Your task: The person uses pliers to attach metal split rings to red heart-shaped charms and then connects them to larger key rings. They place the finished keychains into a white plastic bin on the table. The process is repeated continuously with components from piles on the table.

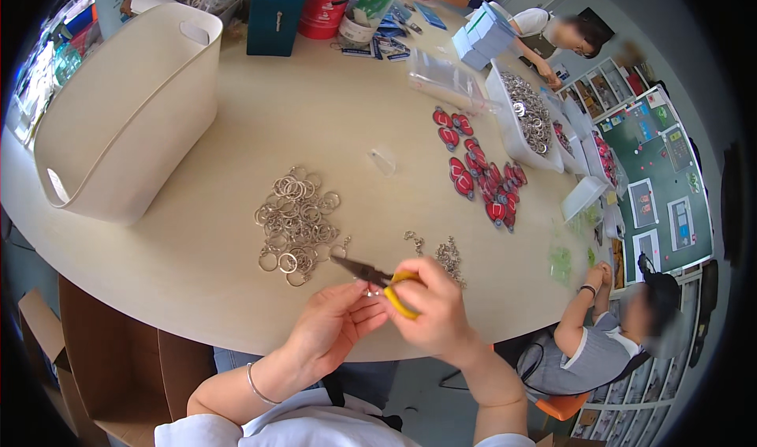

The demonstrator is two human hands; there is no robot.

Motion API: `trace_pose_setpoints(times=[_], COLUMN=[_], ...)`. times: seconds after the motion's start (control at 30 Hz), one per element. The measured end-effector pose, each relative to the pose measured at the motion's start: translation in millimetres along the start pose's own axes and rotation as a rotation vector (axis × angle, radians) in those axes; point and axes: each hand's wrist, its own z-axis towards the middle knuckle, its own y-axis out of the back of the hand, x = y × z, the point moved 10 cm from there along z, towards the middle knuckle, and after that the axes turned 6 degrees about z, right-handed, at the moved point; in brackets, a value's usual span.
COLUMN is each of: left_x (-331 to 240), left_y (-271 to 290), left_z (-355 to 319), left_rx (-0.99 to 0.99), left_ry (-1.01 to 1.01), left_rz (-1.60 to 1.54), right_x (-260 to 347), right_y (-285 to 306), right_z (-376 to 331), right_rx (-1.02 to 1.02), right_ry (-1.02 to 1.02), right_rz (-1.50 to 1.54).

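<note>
My right hand [435,311] is wrapped round the yellow handles of a pair of pliers [364,271], whose dark jaws point left over the table. Just under the jaws, my left hand [330,325] pinches a small silver metal piece [372,293]; the fingers partly hide its shape. Beyond my left hand lies a heap of split key rings [296,218], some with short chains. A small pile of metal connectors [449,259] sits beyond my right hand. Farther off to the right, red and black flip-flop-shaped charms [493,183] are spread in a loose group.
A tall cream bin [130,123] stands at the left. White trays [544,161] of metal parts line the right side. Along the back are a dark green holder [276,21] and a red cup [322,13]. Other people sit around the table. A cardboard box [110,352] is below left.
</note>
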Motion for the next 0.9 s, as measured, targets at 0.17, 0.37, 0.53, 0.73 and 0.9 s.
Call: trace_pose_setpoints(times=[0.17, 0.37, 0.53, 0.73, 0.9], left_x=[7.1, -6.4, -2.7, -5.3, -6.1], left_y=[4.3, 15.7, 9.2, 14.1, 13.1], left_z=[-9.3, -16.5, -15.3, -16.5, -14.5], left_rx=[-0.011, -0.042, -0.011, -0.014, 0.017], left_ry=[0.004, -0.128, -0.086, -0.085, -0.103], left_rz=[0.085, 0.138, 0.2, 0.201, 0.201], right_x=[30.5, -3.2, -105.0, -115.7, -100.2], right_y=[-4.1, 6.4, 25.7, 0.1, -25.3], right_z=[-28.4, -16.1, 0.6, 5.1, -4.5], right_rx=[0.005, 0.07, 0.0, 0.225, 0.41], right_ry=[0.165, -0.095, -0.449, -0.452, -0.394], right_rz=[-0.129, 0.093, 0.021, 0.021, -0.006])
